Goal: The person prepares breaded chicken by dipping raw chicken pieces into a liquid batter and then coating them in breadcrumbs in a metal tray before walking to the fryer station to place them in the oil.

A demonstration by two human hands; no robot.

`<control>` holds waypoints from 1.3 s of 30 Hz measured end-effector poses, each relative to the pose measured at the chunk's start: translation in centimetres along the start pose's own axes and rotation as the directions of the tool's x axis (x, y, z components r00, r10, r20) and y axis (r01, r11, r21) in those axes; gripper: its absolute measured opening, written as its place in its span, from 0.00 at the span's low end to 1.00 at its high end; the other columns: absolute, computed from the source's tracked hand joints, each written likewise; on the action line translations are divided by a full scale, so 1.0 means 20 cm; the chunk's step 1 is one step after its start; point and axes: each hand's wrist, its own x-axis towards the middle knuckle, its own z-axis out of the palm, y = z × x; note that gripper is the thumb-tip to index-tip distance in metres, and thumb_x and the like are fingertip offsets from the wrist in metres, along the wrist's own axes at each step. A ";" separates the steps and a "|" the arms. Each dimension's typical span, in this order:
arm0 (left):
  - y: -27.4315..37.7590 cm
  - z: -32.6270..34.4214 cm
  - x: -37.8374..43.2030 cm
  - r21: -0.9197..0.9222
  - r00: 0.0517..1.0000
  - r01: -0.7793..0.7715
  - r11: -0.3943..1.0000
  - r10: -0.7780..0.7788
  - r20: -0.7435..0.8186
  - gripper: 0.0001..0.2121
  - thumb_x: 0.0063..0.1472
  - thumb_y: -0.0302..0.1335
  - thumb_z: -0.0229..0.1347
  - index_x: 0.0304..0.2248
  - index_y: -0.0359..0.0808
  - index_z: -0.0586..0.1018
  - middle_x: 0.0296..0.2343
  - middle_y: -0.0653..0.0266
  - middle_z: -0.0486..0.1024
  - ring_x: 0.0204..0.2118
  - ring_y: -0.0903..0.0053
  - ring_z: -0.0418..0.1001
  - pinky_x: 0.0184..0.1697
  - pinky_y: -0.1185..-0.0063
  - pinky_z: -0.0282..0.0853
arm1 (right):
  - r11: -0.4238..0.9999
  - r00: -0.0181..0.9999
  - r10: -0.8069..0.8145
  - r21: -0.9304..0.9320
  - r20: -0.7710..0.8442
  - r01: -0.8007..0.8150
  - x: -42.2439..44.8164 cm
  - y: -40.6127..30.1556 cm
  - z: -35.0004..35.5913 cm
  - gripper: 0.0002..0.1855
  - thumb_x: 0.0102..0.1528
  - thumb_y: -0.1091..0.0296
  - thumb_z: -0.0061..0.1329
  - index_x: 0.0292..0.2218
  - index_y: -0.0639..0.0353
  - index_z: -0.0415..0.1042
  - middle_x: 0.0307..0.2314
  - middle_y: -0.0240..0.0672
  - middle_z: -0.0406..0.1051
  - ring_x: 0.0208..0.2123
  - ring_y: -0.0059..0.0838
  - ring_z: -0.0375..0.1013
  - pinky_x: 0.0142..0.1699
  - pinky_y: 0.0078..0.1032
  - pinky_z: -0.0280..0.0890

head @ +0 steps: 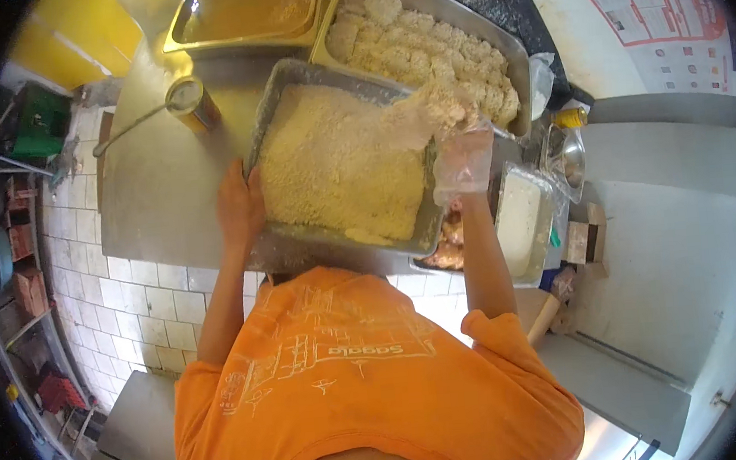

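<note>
A metal tray (432, 225) filled with pale flour or breading (343, 167) lies before me, tilted in view. My left hand (241, 204), bare, grips its left rim. At the right edge of that tray is my right hand (464, 161) in a clear plastic glove, with a coated lump of food, perhaps chicken, (452, 103) at its fingers; this part is blurred. Just beyond, a deep metal pan (519, 56) holds rows of breaded pieces (425, 50). Raw, reddish meat pieces (450, 243) show in a tray beneath my right forearm.
A pan of yellowish liquid (247, 12) stands at the back left, near an opened can (193, 107) and a long-handled utensil (130, 130). A container of white batter or liquid (520, 224) is right of my forearm, with a metal bowl (571, 155) beyond it.
</note>
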 end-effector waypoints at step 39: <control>0.63 -0.05 -0.25 0.014 0.637 -0.766 0.643 0.755 0.155 0.08 0.51 0.29 0.55 0.31 0.36 0.75 0.25 0.57 0.75 0.29 0.59 0.72 0.37 0.62 0.59 | 0.810 0.926 0.114 0.573 -0.360 0.123 -0.38 -0.38 0.59 0.21 0.59 0.57 0.51 0.49 0.59 0.73 0.37 0.40 0.76 0.37 0.39 0.74 0.45 0.33 0.68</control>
